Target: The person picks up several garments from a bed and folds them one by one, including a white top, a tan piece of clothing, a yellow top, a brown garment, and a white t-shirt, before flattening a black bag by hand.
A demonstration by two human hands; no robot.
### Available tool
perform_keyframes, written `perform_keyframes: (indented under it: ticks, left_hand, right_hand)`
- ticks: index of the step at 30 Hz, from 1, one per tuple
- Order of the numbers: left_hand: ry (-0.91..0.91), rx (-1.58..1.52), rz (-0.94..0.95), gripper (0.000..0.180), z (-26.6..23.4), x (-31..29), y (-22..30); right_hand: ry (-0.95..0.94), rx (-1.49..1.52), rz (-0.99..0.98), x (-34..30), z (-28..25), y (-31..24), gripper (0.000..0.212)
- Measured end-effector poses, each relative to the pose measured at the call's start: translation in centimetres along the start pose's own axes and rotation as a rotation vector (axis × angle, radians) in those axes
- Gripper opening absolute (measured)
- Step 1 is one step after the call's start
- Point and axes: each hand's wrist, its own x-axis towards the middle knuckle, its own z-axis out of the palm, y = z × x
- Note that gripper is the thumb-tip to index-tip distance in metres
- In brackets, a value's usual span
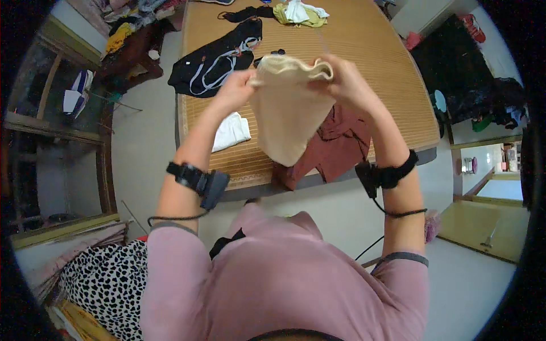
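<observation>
A beige cloth piece (287, 119) with a wavy, thick upper edge hangs in the air between my hands, over the near part of the mat-covered bed. My left hand (236, 89) pinches its upper left edge. At the upper right edge, my right hand (346, 82) grips it with the fingers curled round the fabric. I cannot make out what kind of garment it is. Behind and below it lies a reddish-brown garment (344, 148), partly hidden by the cloth. A folded white cloth (233, 132) rests beside my left forearm.
The woven mat (375, 51) spreads over the bed. Farther left lies a black fabric item (193, 68) with grey straps. Yellow-green and white cloths (301, 14) sit at the far edge. A spotted black-and-white fabric (108, 278) is at my lower left.
</observation>
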Motion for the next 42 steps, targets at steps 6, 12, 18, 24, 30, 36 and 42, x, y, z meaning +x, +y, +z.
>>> perform_keyframes:
  ticks: [6,12,18,24,30,36,42]
  left_hand:
    - [0.194,0.172,0.287,0.025,-3.0,8.1,-1.0]
    - [0.328,0.306,0.399,0.027,-2.9,7.2,-5.0]
    - [0.146,0.254,0.256,0.031,6.1,-0.5,-17.9]
    - [-0.251,0.006,-0.42,0.036,13.2,-7.3,-25.0]
    - [0.265,0.002,-0.376,0.041,12.9,-2.6,-29.0]
    - [0.417,0.089,-0.856,0.036,14.4,-0.2,-31.8]
    - [0.948,-0.192,-1.35,0.043,21.1,-3.1,-37.5]
  right_hand:
    - [0.405,-0.218,-0.147,6.6,-0.4,3.6,0.029]
    - [0.298,-0.275,-0.267,5.4,2.5,4.2,0.048]
    - [-0.22,-0.35,-0.106,-1.8,9.9,11.7,0.033]
    - [-0.666,-0.228,0.003,-4.5,16.0,19.2,0.031]
    - [-0.18,0.233,0.227,3.1,17.3,26.6,0.052]
    - [-0.427,0.076,0.707,2.9,22.3,34.0,0.069]
    - [-0.143,0.262,1.036,-1.1,30.2,37.9,0.08]
